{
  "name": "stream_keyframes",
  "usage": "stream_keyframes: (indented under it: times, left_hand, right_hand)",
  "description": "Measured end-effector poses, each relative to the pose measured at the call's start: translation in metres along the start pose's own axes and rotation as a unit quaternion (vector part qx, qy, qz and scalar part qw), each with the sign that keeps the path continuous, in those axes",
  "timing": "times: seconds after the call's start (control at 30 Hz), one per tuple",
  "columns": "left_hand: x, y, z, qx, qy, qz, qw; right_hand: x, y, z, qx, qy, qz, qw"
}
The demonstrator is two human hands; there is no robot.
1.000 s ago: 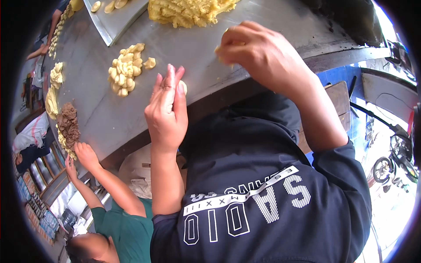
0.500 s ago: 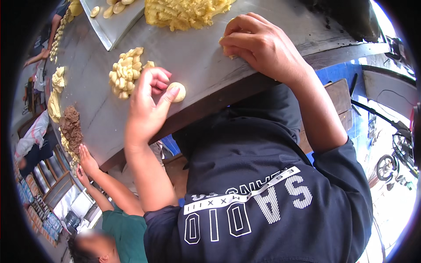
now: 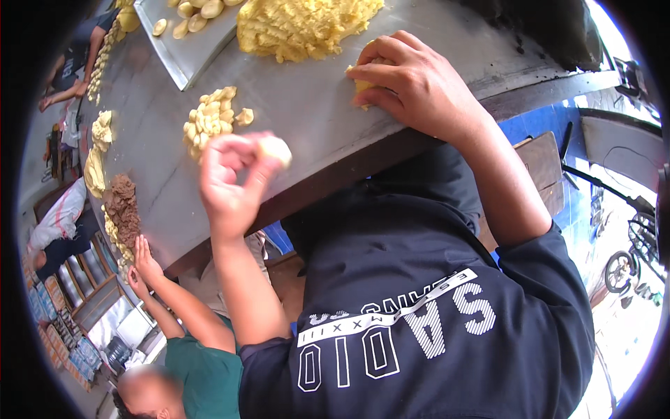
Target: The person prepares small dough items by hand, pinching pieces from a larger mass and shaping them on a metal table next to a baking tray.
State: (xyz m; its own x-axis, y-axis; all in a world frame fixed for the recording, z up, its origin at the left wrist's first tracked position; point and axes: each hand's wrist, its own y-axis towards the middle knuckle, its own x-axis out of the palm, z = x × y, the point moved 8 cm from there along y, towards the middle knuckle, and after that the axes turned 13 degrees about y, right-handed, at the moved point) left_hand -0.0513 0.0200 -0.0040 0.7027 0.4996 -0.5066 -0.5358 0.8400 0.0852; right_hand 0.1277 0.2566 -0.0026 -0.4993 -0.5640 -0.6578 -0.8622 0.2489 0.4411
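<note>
Above the table's near edge, my left hand [image 3: 229, 183] pinches a pale round piece of dough [image 3: 276, 151] between thumb and fingers, slightly blurred by motion. My right hand [image 3: 419, 84] rests on the grey table with curled fingers around a lump of yellow paste [image 3: 363, 89], partly hidden by them. Just beyond my left hand lies a heap of small pale dough pieces [image 3: 209, 115], with a loose piece [image 3: 245, 116] beside it. A large rough mound of yellow paste [image 3: 303, 29] sits farther off, between my hands.
A metal tray [image 3: 183, 78] with several smooth dough balls [image 3: 209, 10] stands at the far left. Along the left side are a brown mass [image 3: 123, 209] and more pale dough [image 3: 95, 171]. A co-worker's hands [image 3: 145, 262] work beside it. The table's dark front edge [image 3: 349, 167] runs before me.
My left hand has turned and its fingers have curled, tilting the dough piece up. My right hand stays around the yellow paste, fingers slightly shifted. The whole view has shifted a little.
</note>
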Motion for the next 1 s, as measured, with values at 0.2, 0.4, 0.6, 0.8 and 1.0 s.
stream_keyframes:
  times: [0.2,0.4,0.6,0.8,1.0]
  left_hand:
    - [-0.007,0.039,0.008,-0.083,0.406,0.105,0.904]
    - [-0.001,0.009,-0.001,-0.067,0.211,0.119,0.968]
    - [0.024,-0.012,0.038,0.131,0.469,0.113,0.866]
    - [0.008,-0.023,-0.01,-0.125,0.107,0.139,0.977]
    - [0.007,-0.02,0.025,0.094,0.425,0.096,0.895]
  right_hand:
    - [-0.008,-0.001,-0.018,-0.031,-0.039,0.003,0.999]
    - [-0.019,-0.011,-0.019,0.054,0.052,0.09,0.993]
    - [-0.001,0.002,-0.019,-0.008,-0.07,-0.002,0.998]
    - [-0.001,0.018,-0.034,-0.056,-0.104,-0.053,0.992]
    - [-0.004,0.014,-0.026,-0.008,-0.086,0.015,0.996]
